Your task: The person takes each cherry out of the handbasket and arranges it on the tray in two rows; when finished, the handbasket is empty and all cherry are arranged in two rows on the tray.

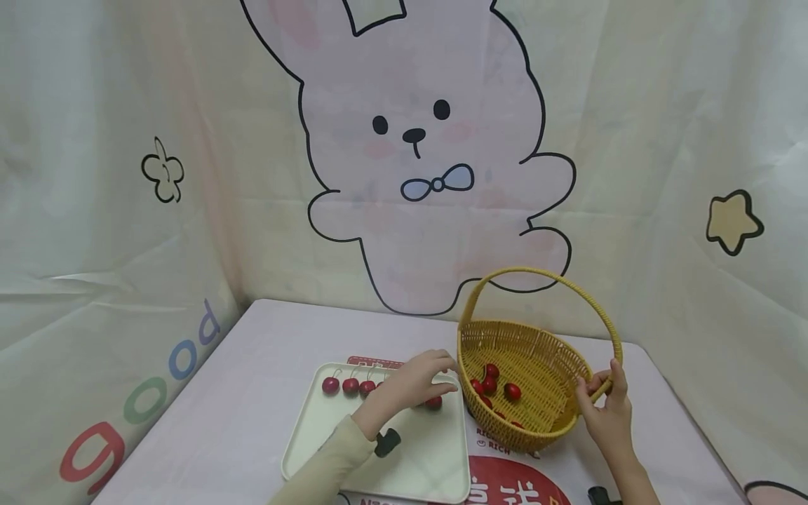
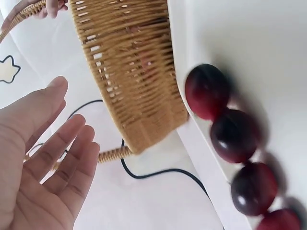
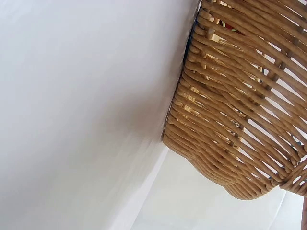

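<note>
One pale sleeve (image 1: 328, 463) is slanting over the tray (image 1: 423, 456), the left hand (image 1: 413, 380) hanging loose and empty near cherries (image 1: 331, 385) lined up there; the right hand (image 1: 609, 417) is gripping the handle (image 1: 522, 270), probably steadying the basket (image 1: 541, 386) just beside.

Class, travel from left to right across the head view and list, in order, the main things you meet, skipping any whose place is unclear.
Printed flower → pale tray → wicker basket → right hand, gripping the basket's right side → printed star.
</note>
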Available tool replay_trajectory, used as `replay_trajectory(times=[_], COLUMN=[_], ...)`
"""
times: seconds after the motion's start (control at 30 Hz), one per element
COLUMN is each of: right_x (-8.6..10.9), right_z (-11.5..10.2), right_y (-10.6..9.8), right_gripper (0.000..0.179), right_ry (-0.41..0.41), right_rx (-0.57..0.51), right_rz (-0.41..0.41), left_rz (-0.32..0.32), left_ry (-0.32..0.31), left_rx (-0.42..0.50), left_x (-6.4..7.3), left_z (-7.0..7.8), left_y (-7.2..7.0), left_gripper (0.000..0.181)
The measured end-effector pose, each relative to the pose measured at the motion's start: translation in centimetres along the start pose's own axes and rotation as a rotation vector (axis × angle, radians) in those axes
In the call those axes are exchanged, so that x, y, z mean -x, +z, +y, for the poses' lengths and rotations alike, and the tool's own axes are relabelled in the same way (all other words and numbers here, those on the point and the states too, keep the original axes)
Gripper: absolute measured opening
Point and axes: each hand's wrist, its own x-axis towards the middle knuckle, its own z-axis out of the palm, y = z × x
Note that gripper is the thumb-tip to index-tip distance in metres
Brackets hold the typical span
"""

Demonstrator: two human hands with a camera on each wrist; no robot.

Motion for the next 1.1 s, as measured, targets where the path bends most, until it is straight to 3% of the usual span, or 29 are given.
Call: replay_trajectory(times=[0.33,0.53,0.8,1.1], right_x=[0.1,0.0,0.0,-0.1], right_z=[-0.1,-0.1,-0.2,-0.2], right_y=[-0.1,-0.1,-0.1,0.0], right_gripper=[0.060,0.060,0.060,0.060], right_ry=[-0.008,-0.007,-0.013,-0.023], right_rx=[-0.012,-0.009,-0.006,0.001], right_rz=[0.010,0.009,0.009,0.007], left_rz=[-0.068,-0.115,-0.135,-0.176], left_ry=[0.021,-0.037,-0.085,-0.112], left_rx=[0.021,0.050,0.076,0.096], left_x=[-4.7,-7.1,-9.2,-10.7], left_z=[1.2,1.4,0.5,0.0], left_y=[1.8,2.5,4.1,4.6], left_gripper=[0.029,0.030,0.029,0.029])
